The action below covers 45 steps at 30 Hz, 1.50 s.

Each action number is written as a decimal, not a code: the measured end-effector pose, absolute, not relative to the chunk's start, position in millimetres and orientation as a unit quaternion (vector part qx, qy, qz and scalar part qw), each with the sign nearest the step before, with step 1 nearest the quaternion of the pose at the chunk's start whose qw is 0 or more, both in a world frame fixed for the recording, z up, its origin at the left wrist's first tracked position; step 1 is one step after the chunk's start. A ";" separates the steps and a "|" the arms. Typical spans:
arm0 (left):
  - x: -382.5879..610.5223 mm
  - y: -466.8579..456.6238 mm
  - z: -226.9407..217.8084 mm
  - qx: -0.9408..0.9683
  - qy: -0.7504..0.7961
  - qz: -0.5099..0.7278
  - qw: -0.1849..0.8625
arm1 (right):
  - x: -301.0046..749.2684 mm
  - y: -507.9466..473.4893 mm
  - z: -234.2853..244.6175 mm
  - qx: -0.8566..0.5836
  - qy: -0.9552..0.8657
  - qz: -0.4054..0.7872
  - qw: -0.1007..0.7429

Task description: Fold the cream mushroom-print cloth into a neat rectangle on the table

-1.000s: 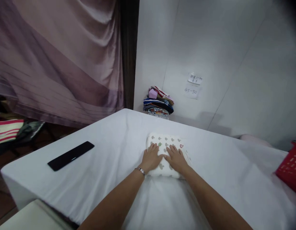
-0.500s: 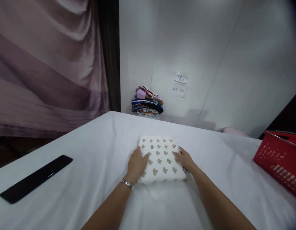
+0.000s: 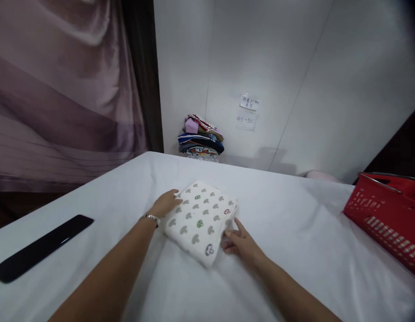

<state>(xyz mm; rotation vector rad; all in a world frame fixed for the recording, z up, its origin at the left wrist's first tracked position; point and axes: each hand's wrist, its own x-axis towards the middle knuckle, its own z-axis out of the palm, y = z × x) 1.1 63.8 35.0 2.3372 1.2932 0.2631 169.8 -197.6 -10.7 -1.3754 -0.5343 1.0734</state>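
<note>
A folded white cloth (image 3: pixel 202 214) printed with grey, green and red mushrooms lies turned at an angle on the white-covered table (image 3: pixel 180 286). My left hand (image 3: pixel 165 203), wearing a silver bracelet on its wrist, grips the cloth's left edge, thumb on top and fingers partly hidden behind the edge. At the opposite side, my right hand (image 3: pixel 243 241) is beside the right edge with fingers apart and the index finger stretched out. Its thumb is close to or touching the cloth.
On the left of the table lies a flat black panel (image 3: pixel 43 248). A red plastic basket (image 3: pixel 385 219) stands at the right. Past the far edge, a pile of folded clothes (image 3: pixel 201 138) rests near the wall, below and left of paper signs (image 3: pixel 246 120).
The cloth has turned clockwise and shifted left. My left hand has moved left with it, while my right hand has come down and left along the right edge. The view has shifted slightly.
</note>
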 end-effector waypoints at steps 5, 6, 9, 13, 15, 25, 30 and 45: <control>1.9 67.7 43.3 0.871 0.453 0.081 0.174 | 178.5 -203.2 -6.1 -0.581 -0.144 0.469 0.650; 3.1 59.9 42.0 0.873 0.453 0.091 0.159 | 187.0 -202.3 -4.8 -0.580 -0.135 0.463 0.657; 4.5 23.3 37.2 0.884 0.424 0.157 0.117 | 213.6 -195.7 -1.5 -0.599 -0.135 0.435 0.658; 0.9 -47.7 31.4 0.920 0.293 0.232 0.121 | 240.1 -175.1 0.9 -0.641 -0.151 0.401 0.637; -1.3 -82.3 25.3 0.940 0.231 0.221 0.114 | 248.7 -161.1 1.0 -0.650 -0.162 0.392 0.630; -8.4 -106.9 -0.7 0.965 0.209 0.150 0.059 | 269.2 -122.5 3.9 -0.694 -0.226 0.374 0.571; -33.1 -84.5 2.5 0.967 0.211 0.128 0.059 | 268.1 -136.1 -6.4 -0.696 -0.227 0.356 0.581; 59.0 -93.6 58.5 0.954 0.238 0.110 0.142 | 261.7 -151.7 -8.9 -0.665 -0.281 0.392 0.569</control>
